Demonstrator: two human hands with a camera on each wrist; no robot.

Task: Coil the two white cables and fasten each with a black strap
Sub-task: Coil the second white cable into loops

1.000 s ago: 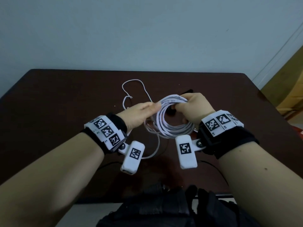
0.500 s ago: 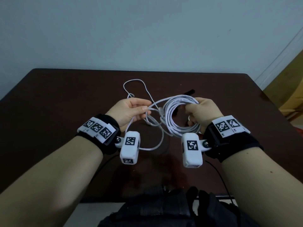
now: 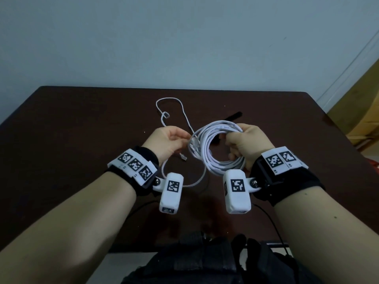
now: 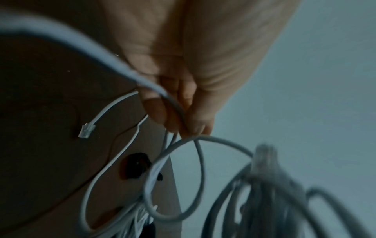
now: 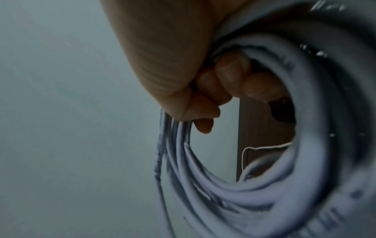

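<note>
A thick white cable coil [image 3: 220,168] hangs above the dark table [image 3: 82,130]. My right hand [image 3: 232,140] grips its top right, fingers curled round the strands [image 5: 230,74]. At the coil's left edge my left hand [image 3: 184,140] pinches the loose tail [image 4: 179,111]. The tail's plug [image 3: 183,157] dangles below that hand, and a slack loop [image 3: 196,181] droops toward the table. A second, thin white cable [image 3: 180,103] lies uncoiled farther back. One black strap [image 3: 233,116] lies behind the coil. Another dark piece [image 3: 217,138] shows through the coil's middle.
A bare wall stands behind the table's far edge [image 3: 184,88]. Thin black wrist-camera leads [image 3: 270,220] trail over the near edge. A dark bag [image 3: 205,259] sits at the front, below the table. A wooden object [image 3: 365,107] stands at the far right.
My left hand left the coil, drew the loose tail out to the left, then came back toward the coil's left edge. The plug now hangs below it. The right hand kept its grip.
</note>
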